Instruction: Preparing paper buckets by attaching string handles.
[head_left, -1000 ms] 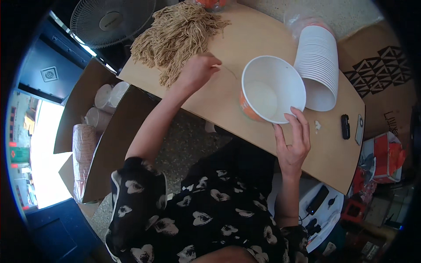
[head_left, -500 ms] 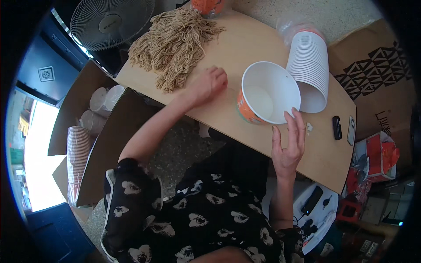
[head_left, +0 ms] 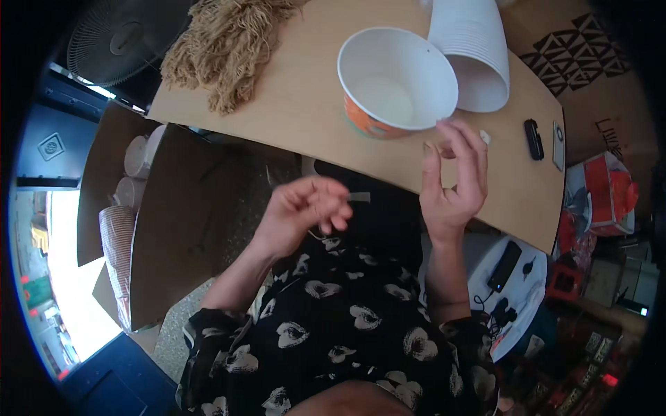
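My left hand (head_left: 305,211) is drawn back off the table, in front of my body. Its fingers are bent together, and a small translucent strip (head_left: 359,197) sticks out from their tips. Beside the front rim of a large white paper bucket (head_left: 388,87), orange-patterned outside, is my right hand (head_left: 454,184). Its thumb and fingers are apart with nothing between them; whether a fingertip touches the rim I cannot tell. The bucket stands upright, and its pale bottom shows inside. Behind it on the right lies a stack of nested white paper buckets (head_left: 472,55), mouth toward me.
A heap of tan stringy cords (head_left: 229,48) covers the table's (head_left: 298,104) far left. A black object (head_left: 533,139) and a flat silver piece (head_left: 558,145) lie at the right edge. An open carton (head_left: 180,208) with stacked cups (head_left: 119,243) stands left, a fan (head_left: 114,45) behind.
My left hand has left the tabletop near the cords and come back toward my body, the strip now showing. The view has shifted; my right hand stays by the bucket.
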Available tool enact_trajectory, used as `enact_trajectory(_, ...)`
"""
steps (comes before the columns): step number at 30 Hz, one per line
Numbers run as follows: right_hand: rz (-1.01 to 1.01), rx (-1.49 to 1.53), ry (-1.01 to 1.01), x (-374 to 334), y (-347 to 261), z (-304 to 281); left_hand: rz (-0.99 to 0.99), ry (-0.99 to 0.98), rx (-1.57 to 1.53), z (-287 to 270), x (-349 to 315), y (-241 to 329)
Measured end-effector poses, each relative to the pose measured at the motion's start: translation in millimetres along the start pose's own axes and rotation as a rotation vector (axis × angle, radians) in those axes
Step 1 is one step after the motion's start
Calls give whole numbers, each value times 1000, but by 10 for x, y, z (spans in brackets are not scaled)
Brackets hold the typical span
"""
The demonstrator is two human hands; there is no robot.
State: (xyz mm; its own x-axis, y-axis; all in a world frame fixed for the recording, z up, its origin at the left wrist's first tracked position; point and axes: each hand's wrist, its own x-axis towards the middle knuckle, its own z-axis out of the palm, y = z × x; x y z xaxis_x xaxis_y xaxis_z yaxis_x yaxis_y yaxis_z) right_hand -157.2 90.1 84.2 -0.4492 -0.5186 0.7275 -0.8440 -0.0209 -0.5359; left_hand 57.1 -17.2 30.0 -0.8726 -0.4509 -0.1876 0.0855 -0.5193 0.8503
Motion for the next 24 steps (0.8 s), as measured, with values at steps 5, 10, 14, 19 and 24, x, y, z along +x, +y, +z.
enact_trajectory(5,358,372,-288,-369,46,-77,88,-59,-219,165,339,-25)
enact_trajectory(10,624,822,-445,-547,101,-108,42,-64,-103,295,441,-102)
enact_trajectory(14,557,698,-236,-589,146,-62,-4,-74,-57,350,452,-128)
enact_trajectory(19,601,624,-283,-581,170,-95,65,-125,86,421,492,-121)
enact_trajectory(24,493,505,-400,-459,234,-183,208,-57,397,448,511,-145)
